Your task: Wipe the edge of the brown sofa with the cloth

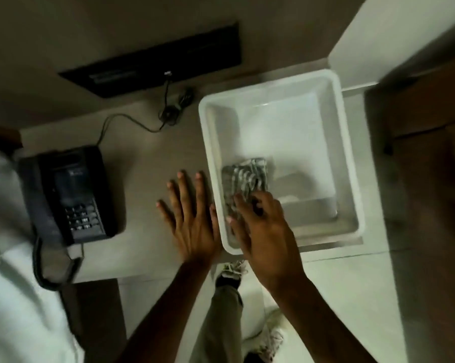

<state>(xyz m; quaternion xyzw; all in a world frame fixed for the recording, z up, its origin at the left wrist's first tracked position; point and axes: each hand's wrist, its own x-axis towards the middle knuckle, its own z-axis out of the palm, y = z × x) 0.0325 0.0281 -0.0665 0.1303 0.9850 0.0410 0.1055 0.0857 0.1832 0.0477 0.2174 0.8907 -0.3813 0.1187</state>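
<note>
A grey and white patterned cloth [244, 176] lies folded in the near left corner of a white plastic tub [349, 163] on a pale bedside table. My right hand [263, 231] reaches into the tub, its fingers curled on the cloth's near end. Just left of the tub's rim, my left hand [192, 218] lies flat on the table top [147, 163] with its fingers spread and nothing in it. A brown surface [430, 153] fills the right side; whether it is the sofa I cannot tell.
A black desk telephone [69, 192] with a coiled cord stands at the table's left end. A black wall panel [158, 61] with a thin cable hangs behind it. White bedding [19, 284] lies at the left. My legs and shoes [231, 273] stand on pale floor tiles below.
</note>
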